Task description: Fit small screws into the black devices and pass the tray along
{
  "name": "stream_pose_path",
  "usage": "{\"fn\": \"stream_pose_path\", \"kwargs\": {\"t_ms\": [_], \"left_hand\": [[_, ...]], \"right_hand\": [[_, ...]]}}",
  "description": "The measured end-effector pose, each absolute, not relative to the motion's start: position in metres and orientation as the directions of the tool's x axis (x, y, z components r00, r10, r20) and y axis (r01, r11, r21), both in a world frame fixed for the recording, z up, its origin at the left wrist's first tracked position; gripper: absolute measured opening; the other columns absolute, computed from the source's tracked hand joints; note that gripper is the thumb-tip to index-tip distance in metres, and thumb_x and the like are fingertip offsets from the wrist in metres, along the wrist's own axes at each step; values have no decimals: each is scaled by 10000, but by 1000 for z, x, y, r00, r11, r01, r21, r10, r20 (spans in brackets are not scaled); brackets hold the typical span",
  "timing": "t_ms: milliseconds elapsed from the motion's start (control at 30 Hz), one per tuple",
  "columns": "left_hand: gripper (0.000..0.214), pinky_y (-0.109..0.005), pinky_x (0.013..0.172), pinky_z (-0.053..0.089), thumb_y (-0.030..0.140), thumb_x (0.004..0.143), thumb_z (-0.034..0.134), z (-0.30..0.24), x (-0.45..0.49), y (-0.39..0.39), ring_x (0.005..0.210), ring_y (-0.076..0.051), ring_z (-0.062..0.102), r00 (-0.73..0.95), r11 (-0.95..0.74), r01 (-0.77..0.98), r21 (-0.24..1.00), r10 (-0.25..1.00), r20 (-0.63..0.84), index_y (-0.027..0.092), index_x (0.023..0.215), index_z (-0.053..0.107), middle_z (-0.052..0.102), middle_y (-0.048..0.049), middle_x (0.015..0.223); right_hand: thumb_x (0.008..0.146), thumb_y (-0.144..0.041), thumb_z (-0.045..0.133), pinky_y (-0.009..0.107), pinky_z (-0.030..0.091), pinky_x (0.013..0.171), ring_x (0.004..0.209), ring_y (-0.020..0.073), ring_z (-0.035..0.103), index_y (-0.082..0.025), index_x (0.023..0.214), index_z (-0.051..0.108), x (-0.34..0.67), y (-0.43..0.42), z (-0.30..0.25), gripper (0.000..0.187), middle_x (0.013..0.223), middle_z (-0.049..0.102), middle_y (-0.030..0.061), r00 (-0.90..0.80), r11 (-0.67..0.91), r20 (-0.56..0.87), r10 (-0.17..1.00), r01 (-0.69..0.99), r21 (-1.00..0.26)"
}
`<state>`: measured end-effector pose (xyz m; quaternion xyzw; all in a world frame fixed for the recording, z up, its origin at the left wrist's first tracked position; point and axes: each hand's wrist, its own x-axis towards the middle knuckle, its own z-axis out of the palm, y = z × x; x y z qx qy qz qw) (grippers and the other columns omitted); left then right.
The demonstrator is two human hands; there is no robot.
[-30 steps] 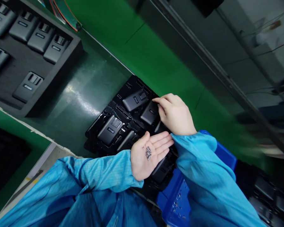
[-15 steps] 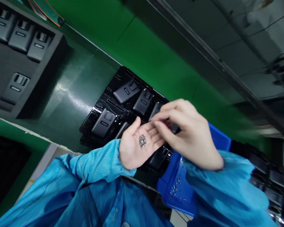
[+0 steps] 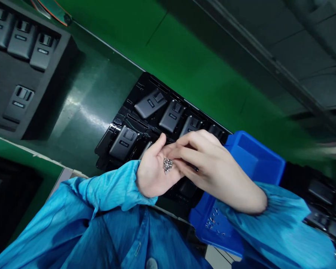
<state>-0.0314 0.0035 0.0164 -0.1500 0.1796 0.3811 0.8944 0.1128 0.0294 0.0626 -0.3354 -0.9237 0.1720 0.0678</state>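
Note:
My left hand lies palm up and carries a small pile of shiny metal screws in its hollow. My right hand is over the fingers of the left, its thumb and fingers drawn together at the right side of the pile; whether a screw is between the tips is hidden. Beneath both hands is a black plastic tray holding several dark grey cases labelled "Riton", among them a case left of my left hand and another case above it. My hands cover part of the tray.
A blue bin stands to the right, with loose screws in its near part. On the left, a dark foam tray holds more grey cases. The green bench lies between the trays. More cases are at far right.
My right hand has moved left and down, its fingertips now beside the screws in my left palm. The view has shifted a little, and more of the blue bin shows.

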Motion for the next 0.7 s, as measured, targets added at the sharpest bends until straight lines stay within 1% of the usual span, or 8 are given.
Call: {"fn": "stream_pose_path", "kwargs": {"t_ms": [133,267,400,567,633,700], "left_hand": [[724,-358,945,512,415,1074,106,9,-34,4,966,-237,726,667,661,-731,-168,640,-382,100,909,737,725,-131,800],[733,-363,945,511,436,1068,92,6,-36,6,1012,-247,719,674,657,-729,-191,641,-368,84,999,731,738,-152,874],[774,-341,939,509,442,1065,41,5,-38,6,1007,-231,719,674,666,-729,-159,658,-337,111,945,731,741,-144,892],[821,-341,956,502,401,1061,0,3,-38,4,968,-234,720,652,653,-749,-113,697,-298,113,812,727,711,-139,780],[804,-353,988,491,407,1063,24,3,-37,4,988,-243,718,648,643,-755,-132,698,-305,105,833,733,697,-132,746],[749,-357,1030,471,428,1067,87,3,-36,4,1048,-247,709,645,633,-756,-166,679,-350,97,902,738,722,-141,811]], "right_hand": [[982,-160,544,382,442,739,878,220,536,-155,945,662,114,31,59,124,944,619,89,-780,718,-49,624,597,-359],[982,-154,544,374,438,733,870,215,544,-156,958,645,114,33,61,104,954,633,83,-781,713,-77,620,601,-360],[970,-139,554,373,432,729,854,209,559,-166,919,626,111,35,62,92,942,650,71,-780,706,-88,620,603,-371],[942,-117,561,380,436,721,835,208,564,-178,857,592,108,34,64,109,914,645,63,-773,694,-125,622,618,-368],[931,-115,566,375,443,713,818,203,562,-189,855,583,109,35,68,107,898,636,56,-769,683,-128,626,621,-385],[913,-107,576,361,456,702,818,198,567,-204,863,576,110,42,70,109,887,630,47,-759,668,-99,643,619,-413]]}}
